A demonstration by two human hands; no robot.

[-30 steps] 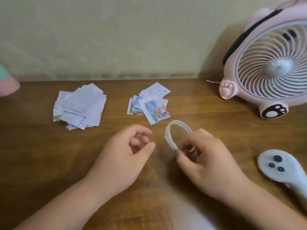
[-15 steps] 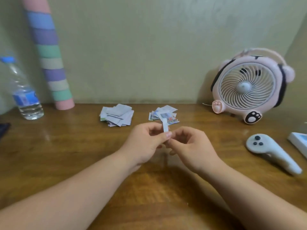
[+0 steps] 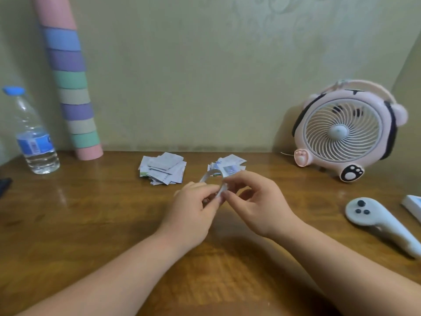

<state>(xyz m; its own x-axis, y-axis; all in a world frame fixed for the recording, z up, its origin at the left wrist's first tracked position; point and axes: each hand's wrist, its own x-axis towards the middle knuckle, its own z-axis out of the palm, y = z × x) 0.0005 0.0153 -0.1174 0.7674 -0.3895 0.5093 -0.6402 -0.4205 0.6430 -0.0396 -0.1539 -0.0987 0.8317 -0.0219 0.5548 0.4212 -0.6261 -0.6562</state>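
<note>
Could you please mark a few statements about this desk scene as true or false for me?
1. The left hand and the right hand both pinch the white strip. True.
2. The water bottle stands right of the pink fan. False: it stands at the far left of the table.
3. Two paper piles lie behind the hands. True.
4. The white controller rests on the fan. False: it lies on the table, apart from it.

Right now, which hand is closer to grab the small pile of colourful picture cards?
Probably the right hand: the small pile of colourful picture cards lies just beyond its fingers. Both it and the left hand pinch the thin white strip.
</note>
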